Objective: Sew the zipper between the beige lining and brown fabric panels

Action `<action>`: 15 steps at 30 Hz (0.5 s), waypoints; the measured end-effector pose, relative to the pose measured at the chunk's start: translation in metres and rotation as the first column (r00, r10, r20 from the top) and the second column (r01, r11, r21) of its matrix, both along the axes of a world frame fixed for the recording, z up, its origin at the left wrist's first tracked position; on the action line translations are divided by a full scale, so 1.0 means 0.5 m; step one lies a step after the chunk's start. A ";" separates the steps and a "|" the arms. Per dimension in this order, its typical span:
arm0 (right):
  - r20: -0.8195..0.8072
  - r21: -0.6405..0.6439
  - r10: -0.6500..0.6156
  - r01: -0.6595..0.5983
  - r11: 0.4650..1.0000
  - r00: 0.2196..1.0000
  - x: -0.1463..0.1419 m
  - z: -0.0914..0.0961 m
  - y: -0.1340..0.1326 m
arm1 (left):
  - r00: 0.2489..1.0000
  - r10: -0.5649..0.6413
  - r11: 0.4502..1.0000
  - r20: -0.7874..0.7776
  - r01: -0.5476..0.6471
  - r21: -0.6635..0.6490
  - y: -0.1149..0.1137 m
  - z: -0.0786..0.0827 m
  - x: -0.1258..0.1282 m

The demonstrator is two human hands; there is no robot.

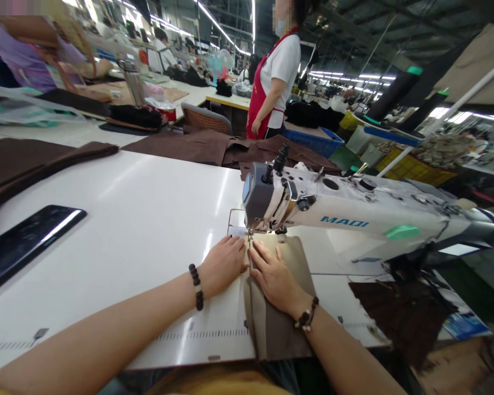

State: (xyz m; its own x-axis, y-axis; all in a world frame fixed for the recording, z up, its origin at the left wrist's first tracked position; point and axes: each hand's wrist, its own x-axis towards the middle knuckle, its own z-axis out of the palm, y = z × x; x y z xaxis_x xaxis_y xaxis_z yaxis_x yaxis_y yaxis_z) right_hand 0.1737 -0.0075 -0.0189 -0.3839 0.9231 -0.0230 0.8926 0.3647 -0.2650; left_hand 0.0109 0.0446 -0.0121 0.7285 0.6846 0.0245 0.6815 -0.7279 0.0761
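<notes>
A khaki-brown fabric piece (286, 334) lies under the needle area of a white sewing machine (341, 216) and hangs toward the table's front edge. My left hand (225, 264) rests at the fabric's left edge, fingers stretched forward beside the presser foot (251, 236). On top of the cloth, my right hand (278, 278) lies flat with its fingers spread, just right of a folded seam. Both hands press down without grasping anything. The needle tip is too small to make out.
A dark phone (28, 241) lies on the white table (148, 219) at left. Brown fabric stacks (33, 164) sit behind it, more brown cloth (181, 147) along the far edge. Dark cloth (403, 312) lies at right. A person in a red apron (267, 82) stands beyond the table.
</notes>
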 end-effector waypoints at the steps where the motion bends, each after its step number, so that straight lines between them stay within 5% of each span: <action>1: -0.011 -0.007 0.009 -0.009 1.000 1.000 0.002 0.000 0.000 | 0.999 -0.036 0.999 -0.017 0.036 -0.010 -0.014 0.006 -0.002; 5: -0.030 -0.033 0.037 -0.038 0.999 0.999 0.008 0.002 0.002 | 0.970 -0.237 0.970 0.046 0.234 0.058 -0.093 0.026 -0.020; 9: -0.038 -0.045 0.058 -0.060 0.997 0.998 0.012 0.004 0.003 | 0.940 -0.266 0.964 0.211 0.256 0.074 -0.169 0.033 -0.036; 15: -0.021 -0.043 0.065 -0.066 0.997 0.998 0.012 0.006 -0.001 | 0.889 -0.325 0.939 0.323 0.345 -0.004 -0.225 -0.008 -0.045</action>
